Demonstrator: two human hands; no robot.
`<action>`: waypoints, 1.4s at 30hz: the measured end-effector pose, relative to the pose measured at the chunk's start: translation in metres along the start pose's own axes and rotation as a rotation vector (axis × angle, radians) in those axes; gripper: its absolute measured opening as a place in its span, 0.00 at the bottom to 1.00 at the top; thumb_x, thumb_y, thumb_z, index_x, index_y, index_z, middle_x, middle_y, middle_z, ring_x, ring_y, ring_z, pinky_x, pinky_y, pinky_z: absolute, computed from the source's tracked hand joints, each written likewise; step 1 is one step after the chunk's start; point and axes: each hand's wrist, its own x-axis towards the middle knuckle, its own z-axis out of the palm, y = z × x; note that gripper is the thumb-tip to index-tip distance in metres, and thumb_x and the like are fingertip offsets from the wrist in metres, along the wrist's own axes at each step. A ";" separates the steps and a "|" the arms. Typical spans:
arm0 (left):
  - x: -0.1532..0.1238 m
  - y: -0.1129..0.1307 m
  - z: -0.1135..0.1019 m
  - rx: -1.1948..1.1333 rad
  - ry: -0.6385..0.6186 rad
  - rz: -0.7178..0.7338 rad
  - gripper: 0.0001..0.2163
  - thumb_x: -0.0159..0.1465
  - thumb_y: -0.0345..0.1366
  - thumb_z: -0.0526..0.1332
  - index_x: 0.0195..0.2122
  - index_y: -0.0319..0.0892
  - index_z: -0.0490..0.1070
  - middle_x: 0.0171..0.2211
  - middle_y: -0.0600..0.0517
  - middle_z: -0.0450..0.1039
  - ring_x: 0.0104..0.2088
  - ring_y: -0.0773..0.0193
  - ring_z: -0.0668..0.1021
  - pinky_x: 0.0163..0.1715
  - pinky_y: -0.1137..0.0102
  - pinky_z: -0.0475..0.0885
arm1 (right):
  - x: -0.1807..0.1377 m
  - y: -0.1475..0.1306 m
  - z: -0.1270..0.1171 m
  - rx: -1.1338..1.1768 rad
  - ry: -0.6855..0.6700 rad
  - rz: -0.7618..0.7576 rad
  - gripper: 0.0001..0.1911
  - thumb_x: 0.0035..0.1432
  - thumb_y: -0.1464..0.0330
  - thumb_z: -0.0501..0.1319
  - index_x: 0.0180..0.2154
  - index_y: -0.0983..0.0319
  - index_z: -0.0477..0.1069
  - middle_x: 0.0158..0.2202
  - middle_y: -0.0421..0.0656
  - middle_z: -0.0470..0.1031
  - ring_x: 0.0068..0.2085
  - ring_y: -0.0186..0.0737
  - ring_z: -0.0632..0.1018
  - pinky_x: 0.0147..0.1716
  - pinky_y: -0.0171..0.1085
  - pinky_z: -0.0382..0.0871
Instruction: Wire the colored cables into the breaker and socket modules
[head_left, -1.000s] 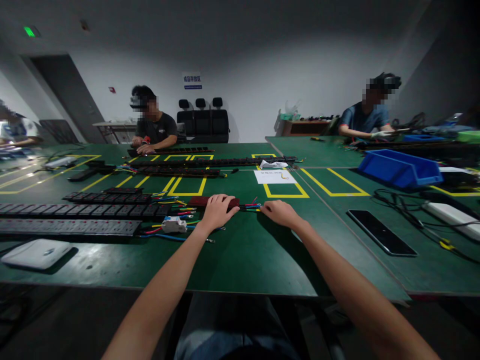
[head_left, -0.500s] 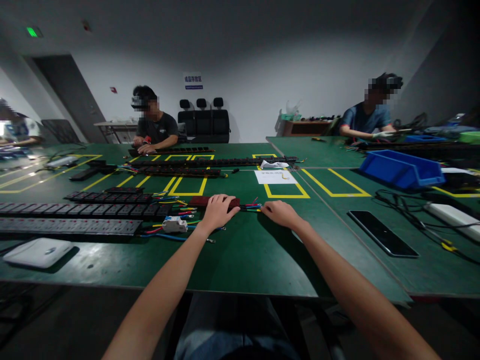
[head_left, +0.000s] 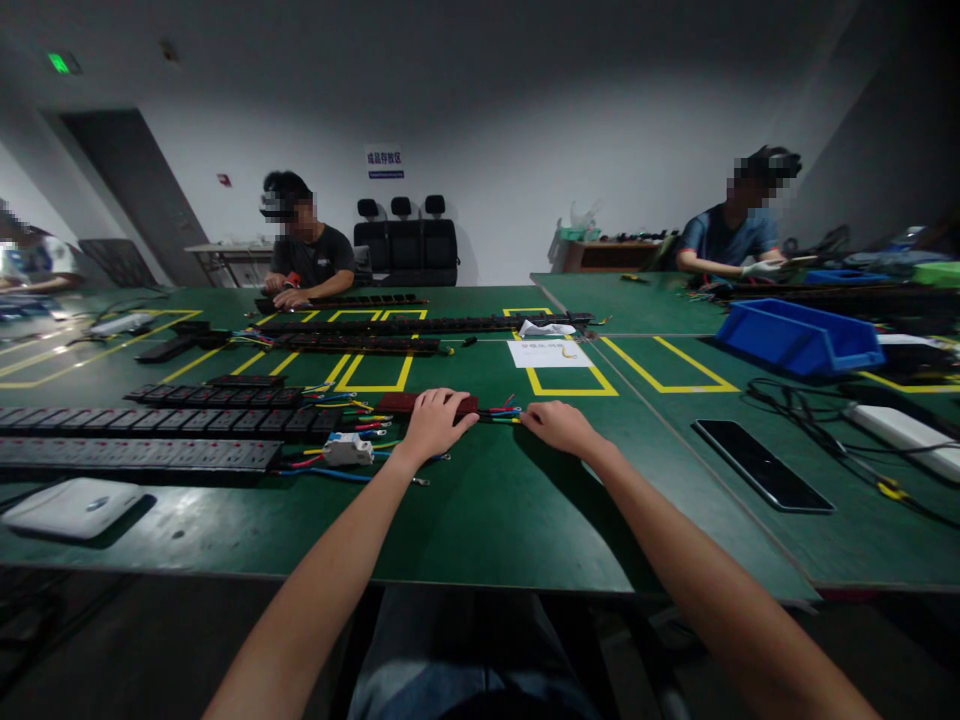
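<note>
My left hand (head_left: pixel 437 425) lies over a dark red, flat oblong piece (head_left: pixel 393 403) on the table, with its fingers curled across it. Black-sleeved wires (head_left: pixel 496 413) with red, blue and yellow-green ends come out of its right side. At the tip of the yellow-green wire, my right hand (head_left: pixel 559 425) is closed in a pinch. Left of my hands lie black power strips (head_left: pixel 150 455) with bare wire ends toward me. A grey-white circuit breaker (head_left: pixel 349 450) sits among those wires.
A green table (head_left: pixel 510 540) carries a phone (head_left: pixel 761 465), a blue bin (head_left: pixel 801 338), a white box (head_left: pixel 73 507), a paper sheet (head_left: pixel 547 353) and a cable tangle (head_left: pixel 810 430). More power strips (head_left: pixel 360 343) lie farther back. Co-workers sit across the table and at far left.
Both hands keep the same hold on the piece and its wire. The whole view has shifted very slightly.
</note>
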 end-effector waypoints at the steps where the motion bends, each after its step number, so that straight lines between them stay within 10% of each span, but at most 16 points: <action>1: 0.000 0.000 0.000 -0.001 0.001 0.001 0.24 0.72 0.54 0.56 0.62 0.47 0.71 0.57 0.43 0.72 0.59 0.47 0.71 0.61 0.53 0.64 | 0.000 0.000 0.000 0.001 -0.001 -0.001 0.21 0.75 0.58 0.51 0.40 0.60 0.78 0.40 0.49 0.82 0.40 0.45 0.81 0.36 0.36 0.64; 42: 0.000 0.000 -0.001 0.000 0.009 0.012 0.24 0.73 0.53 0.57 0.62 0.45 0.71 0.57 0.43 0.73 0.59 0.48 0.72 0.60 0.53 0.65 | -0.003 -0.006 -0.007 -0.020 -0.055 0.027 0.22 0.75 0.58 0.49 0.42 0.60 0.78 0.44 0.49 0.82 0.42 0.44 0.81 0.39 0.35 0.64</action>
